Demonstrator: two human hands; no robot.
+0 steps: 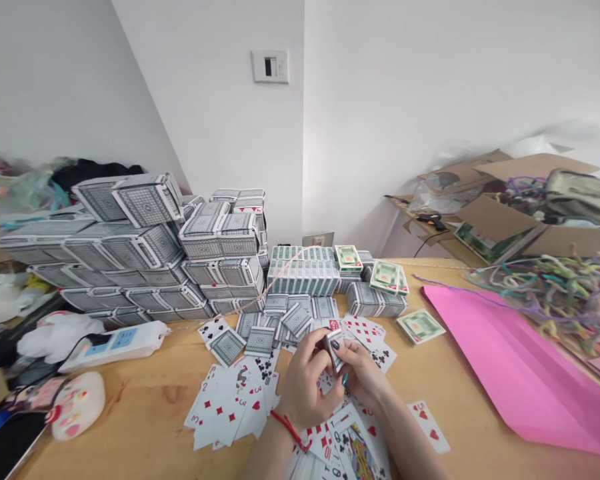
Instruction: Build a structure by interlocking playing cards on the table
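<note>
Both hands meet over the middle of the table, closed around a small playing card (335,347) that looks folded. My left hand (307,377), with a red string at the wrist, grips it from the left. On the other side my right hand (363,370) pinches it, thumb on top. The fingers hide much of the card. Loose face-up cards (225,407) spread to the left and below the hands. Behind them lie several face-down cards (260,340) with grey patterned backs. A five of hearts (429,425) rests apart, right of my right forearm.
Large stacks of grey-patterned card blocks (135,247) rise at the back left. Green card boxes (420,327) sit at the right. Pink sheet (520,373), tangled cords (570,300) and cardboard boxes (505,227) fill the right side. A power strip (125,343) and phone (13,447) lie left.
</note>
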